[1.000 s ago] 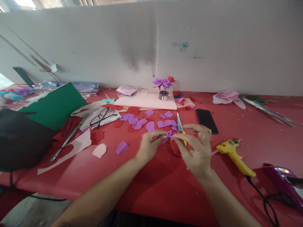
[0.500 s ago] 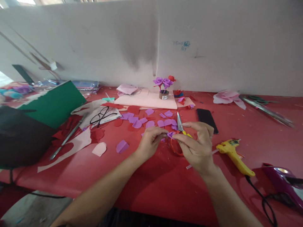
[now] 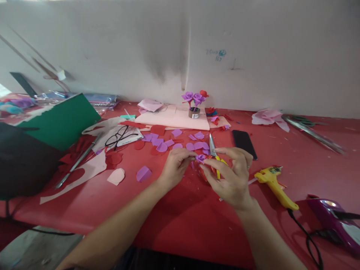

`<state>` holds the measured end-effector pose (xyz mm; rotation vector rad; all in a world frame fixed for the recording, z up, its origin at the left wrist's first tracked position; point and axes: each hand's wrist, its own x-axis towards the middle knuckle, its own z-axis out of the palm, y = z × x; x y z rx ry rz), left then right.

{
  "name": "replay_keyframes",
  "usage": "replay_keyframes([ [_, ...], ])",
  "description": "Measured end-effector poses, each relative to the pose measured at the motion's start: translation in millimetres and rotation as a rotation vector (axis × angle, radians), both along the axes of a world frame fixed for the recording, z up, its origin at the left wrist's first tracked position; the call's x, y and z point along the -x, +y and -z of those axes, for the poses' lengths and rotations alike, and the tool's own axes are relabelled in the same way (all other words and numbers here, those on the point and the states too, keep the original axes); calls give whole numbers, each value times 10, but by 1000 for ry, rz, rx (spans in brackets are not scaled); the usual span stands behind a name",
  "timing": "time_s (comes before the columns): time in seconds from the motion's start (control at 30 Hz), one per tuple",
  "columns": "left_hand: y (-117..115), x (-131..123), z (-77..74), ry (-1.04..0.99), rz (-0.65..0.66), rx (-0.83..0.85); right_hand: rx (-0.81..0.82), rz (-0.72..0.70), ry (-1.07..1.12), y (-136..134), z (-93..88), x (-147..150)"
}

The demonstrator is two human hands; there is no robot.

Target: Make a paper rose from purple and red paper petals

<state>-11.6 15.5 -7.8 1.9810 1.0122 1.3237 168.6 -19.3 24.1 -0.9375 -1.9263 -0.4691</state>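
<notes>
Purple rolled rosette of thin, paper-like sheet (image 3: 200,158): it sat between the fingertips of both hands, over the smooth red bench (image 3: 180,225).

Left hand (image 3: 177,165): thumb and forefinger pinched the rosette's left edge, so the piece lay directly to the right of those fingertips.

Right hand (image 3: 233,176): the forefinger's tip met the rosette's right edge, the thumb slightly apart below — whether it gripped, I could not tell. Its other fingers were clear of the piece.

Nearer hand: neither, since the rosette was at both sets of fingertips, right of one and left of the other.

Long axis: the rosette looked roundish, too small to show one.

Silver-bladed scissors with a yellow handle (image 3: 212,145): they lay just beyond the rosette, blades pointing away from the person, handle partly hidden behind the right hand.

Flat purple paper-like petals (image 3: 161,147): several were scattered beyond the left hand.

Yellow plastic glue gun (image 3: 277,189): it lay to the right of the right hand — apart from it.

Purple and red flowers (image 3: 197,98): they stood in a small round brown pot (image 3: 194,113) at the far side.
</notes>
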Motion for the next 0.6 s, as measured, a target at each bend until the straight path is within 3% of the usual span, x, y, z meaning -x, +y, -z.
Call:
replay_keyframes([
  [0.13,-7,-12,13,40,-18,-11,2,37,-36,31,41,-22],
  [0.3,-21,7,-19,-16,-67,42,43,-69,55,14,-12,-45],
  [0.5,-88,-52,-67,-391,-62,361,162,-95,274,-27,-3,56],
  [0.6,-127,-106,-64,-496,-24,408,306,-139,349,-35,50,124],
])
